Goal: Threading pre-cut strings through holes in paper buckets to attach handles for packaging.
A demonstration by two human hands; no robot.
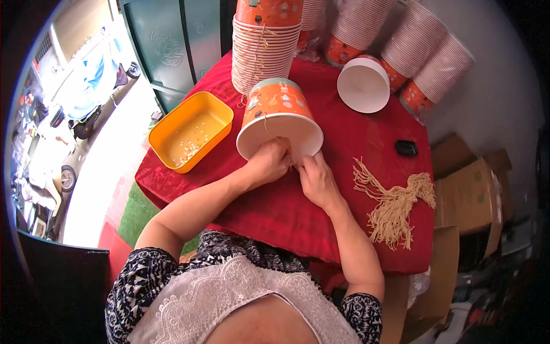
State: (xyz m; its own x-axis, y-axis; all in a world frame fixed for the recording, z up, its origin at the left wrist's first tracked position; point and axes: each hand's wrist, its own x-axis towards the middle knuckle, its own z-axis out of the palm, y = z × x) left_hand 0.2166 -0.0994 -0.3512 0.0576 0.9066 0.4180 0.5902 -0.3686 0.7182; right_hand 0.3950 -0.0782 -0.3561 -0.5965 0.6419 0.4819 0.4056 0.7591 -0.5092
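Note:
A large orange paper bucket [274, 102] with a white rim lies tilted on its side, its mouth facing me. A thin beige string [267, 127] passes over the upper rim and hangs across the mouth. My left hand [270, 159] is closed in front of the mouth, pinching the string. Beside it, at the lower right of the rim, my right hand [318, 179] is also closed, its fingertips pinched. A short bit of string shows between the two hands; their fingers partly hide it.
The red-clothed table [275, 221] holds a yellow bin [192, 129] with small pale bits, a bundle of beige strings [398, 207], and a small black object [406, 148]. A tall bucket stack [265, 54], another bucket [364, 85] and further stacks stand behind. Cardboard boxes [467, 195] are at right.

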